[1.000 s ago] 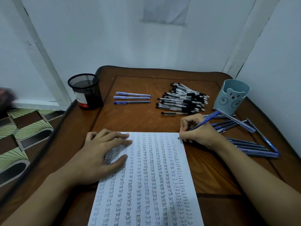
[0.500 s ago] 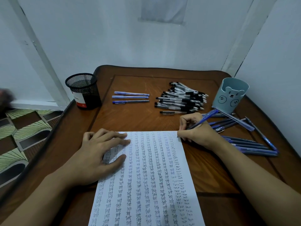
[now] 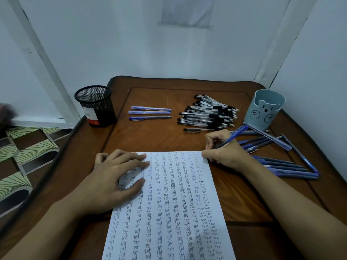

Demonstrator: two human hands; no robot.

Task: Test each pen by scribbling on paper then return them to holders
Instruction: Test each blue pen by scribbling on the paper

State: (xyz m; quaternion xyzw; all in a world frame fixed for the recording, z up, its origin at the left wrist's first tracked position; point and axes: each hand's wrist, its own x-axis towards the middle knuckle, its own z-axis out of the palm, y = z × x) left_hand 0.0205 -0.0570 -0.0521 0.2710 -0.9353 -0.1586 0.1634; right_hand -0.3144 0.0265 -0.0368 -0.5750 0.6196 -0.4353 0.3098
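Head view is given downward over a brown wooden desk (image 3: 150, 139) set against pale walls; a sheet of paper (image 3: 169, 203) is laid lengthwise at the near middle of the desk, and it is covered in columns of the handwritten word "test"; the left hand (image 3: 114, 177) is spread open and pressed flat on the upper left part of the sheet, with fingers splayed and nothing gripped; the right hand (image 3: 223, 151) is closed around a blue pen (image 3: 232, 136), which is held in a writing grip with its tip placed at the top right corner of the paper and its barrel slanted up to the right; a black mesh holder (image 3: 95, 106) is stood at the far left edge of the desk, and a pale blue holder (image 3: 264, 109) printed with a bear face is stood at the far right; whether either holder contains pens cannot be told; three blue pens (image 3: 150, 113) are laid in parallel just right of the mesh holder; a heap of black-capped clear pens (image 3: 208, 113) is piled between those three and the bear holder; a scatter of dark blue pens (image 3: 281, 162) is spread on the desk right of the writing hand; patterned floor tiles (image 3: 24, 156) are seen beyond the left edge.
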